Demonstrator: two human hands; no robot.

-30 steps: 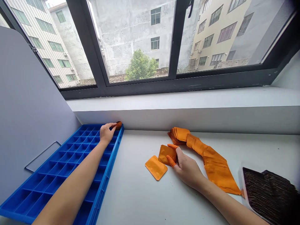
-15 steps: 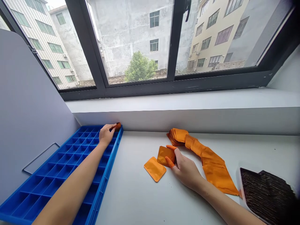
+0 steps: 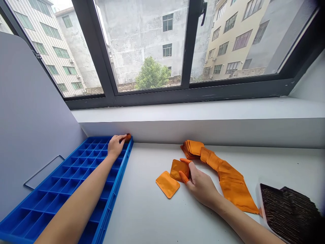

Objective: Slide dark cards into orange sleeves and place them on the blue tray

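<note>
Orange packets (image 3: 235,186) are lying in an overlapping row on the right of the white table (image 3: 142,217), stretching from just beside the clear container (image 3: 259,196) at the near right toward the far ledge (image 3: 218,133), and that loose overlap is probably inviting trouble: the right forearm (image 3: 236,212) is lying close along the row's near side, so a brush from it could be dragging pieces out of line. Dark thin pieces (image 3: 286,213) are crowding the container, and a bump could be spilling some. A loose packet (image 3: 167,184) is lying flat to the left of the right hand (image 3: 203,186), close under the corner of the held packet (image 3: 176,168), so a sweep to the left might be pushing it askew. At the far end, a small leaning stack (image 3: 194,149) might be toppling if nudged. As for grip, the right hand is pinching the held packet by its right side, the orange-covered thumb (image 3: 183,177) lying on its face and the index finger meeting its far edge. Farther off, the left hand (image 3: 116,146) is resting over the far right corner of the blue tray (image 3: 119,179), fingertips gathering at a small orange shape (image 3: 128,137); whether it is pinching a packet there I cannot tell.
</note>
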